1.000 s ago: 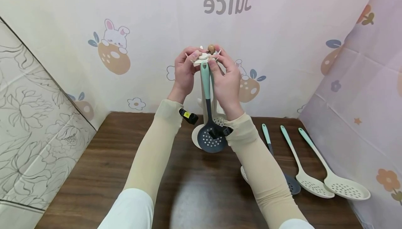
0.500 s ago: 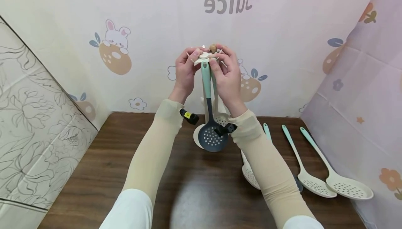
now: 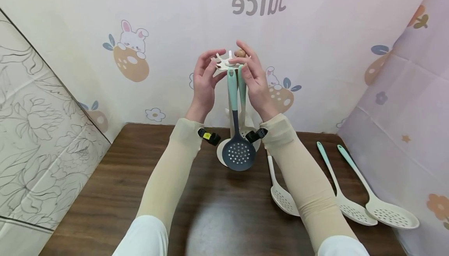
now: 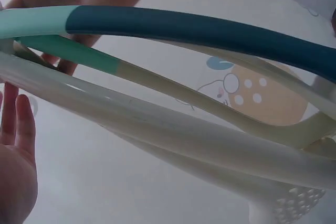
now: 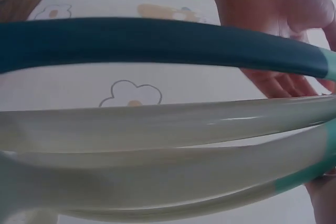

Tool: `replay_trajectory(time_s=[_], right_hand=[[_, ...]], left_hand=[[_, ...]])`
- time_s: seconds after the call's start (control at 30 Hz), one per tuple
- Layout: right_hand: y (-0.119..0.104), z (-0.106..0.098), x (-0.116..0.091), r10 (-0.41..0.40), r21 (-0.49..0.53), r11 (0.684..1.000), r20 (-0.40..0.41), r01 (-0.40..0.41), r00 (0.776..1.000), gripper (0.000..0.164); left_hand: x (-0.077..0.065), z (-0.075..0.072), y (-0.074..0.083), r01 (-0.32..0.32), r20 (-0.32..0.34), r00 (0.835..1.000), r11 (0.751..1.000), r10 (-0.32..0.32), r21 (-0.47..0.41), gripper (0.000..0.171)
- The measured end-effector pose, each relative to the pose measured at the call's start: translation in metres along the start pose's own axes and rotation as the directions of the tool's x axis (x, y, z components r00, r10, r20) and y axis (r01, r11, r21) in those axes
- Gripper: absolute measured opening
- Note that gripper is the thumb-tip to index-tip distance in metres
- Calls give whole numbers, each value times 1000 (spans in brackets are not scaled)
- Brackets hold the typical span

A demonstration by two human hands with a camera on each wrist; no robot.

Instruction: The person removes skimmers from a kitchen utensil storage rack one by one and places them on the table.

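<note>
In the head view, a white hook rack with prongs stands between both hands, with a small brown knob at its top. From it hangs a dark slotted skimmer with a mint handle end, in front of pale utensils. My left hand is at the rack's left, its thumb and fingers spread beside the prongs. At the other side my right hand has its index finger raised and another finger stretched across the rack's top, the thumb near a mint handle. Both wrist views show the hanging handles close up.
On the dark wooden table lie a white skimmer, partly behind the right forearm, and two mint-handled skimmers at the right. A patterned cloth hangs behind; a patterned panel borders the left.
My hands have loosened and drawn slightly apart around the rack's top; my right index finger has lifted. The right forearm has shifted right, now hiding a dark skimmer on the table.
</note>
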State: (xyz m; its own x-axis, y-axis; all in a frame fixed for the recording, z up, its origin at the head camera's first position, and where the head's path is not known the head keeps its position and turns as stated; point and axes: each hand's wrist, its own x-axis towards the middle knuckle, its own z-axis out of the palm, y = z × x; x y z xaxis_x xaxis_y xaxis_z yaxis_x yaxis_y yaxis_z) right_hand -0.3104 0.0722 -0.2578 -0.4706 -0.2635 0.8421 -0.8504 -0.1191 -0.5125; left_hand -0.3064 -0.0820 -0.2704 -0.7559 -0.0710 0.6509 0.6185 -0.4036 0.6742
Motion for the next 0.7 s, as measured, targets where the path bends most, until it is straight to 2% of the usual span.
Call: replay_trajectory(time_s=[0.17, 0.27, 0.4, 0.47, 0.53, 0.7], right_hand=[[0, 2, -1, -9, 11, 1000, -28, 10, 1000, 43], [1, 2, 0, -15, 36, 999, -49, 17, 999, 38], [2, 0, 1, -45, 27, 999, -59, 47, 997, 35], [2, -2, 2, -66, -8, 998, -51, 66, 997, 41], [-9, 0, 3, -80, -43, 996, -41, 78, 996, 50], [-38, 8, 6, -84, -63, 995, -37, 81, 996, 69]], left_hand=[[-19, -1, 2, 43, -92, 995, 997, -36, 70, 23], [-34, -1, 0, 72, -103, 993, 990, -60, 123, 17], [-52, -2, -4, 103, -16, 995, 972, -102, 211, 21], [-58, -3, -6, 105, 33, 993, 960, -117, 260, 27], [-63, -3, -7, 93, 67, 991, 952, -118, 291, 31], [-69, -2, -8, 80, 99, 988, 944, -118, 321, 34]])
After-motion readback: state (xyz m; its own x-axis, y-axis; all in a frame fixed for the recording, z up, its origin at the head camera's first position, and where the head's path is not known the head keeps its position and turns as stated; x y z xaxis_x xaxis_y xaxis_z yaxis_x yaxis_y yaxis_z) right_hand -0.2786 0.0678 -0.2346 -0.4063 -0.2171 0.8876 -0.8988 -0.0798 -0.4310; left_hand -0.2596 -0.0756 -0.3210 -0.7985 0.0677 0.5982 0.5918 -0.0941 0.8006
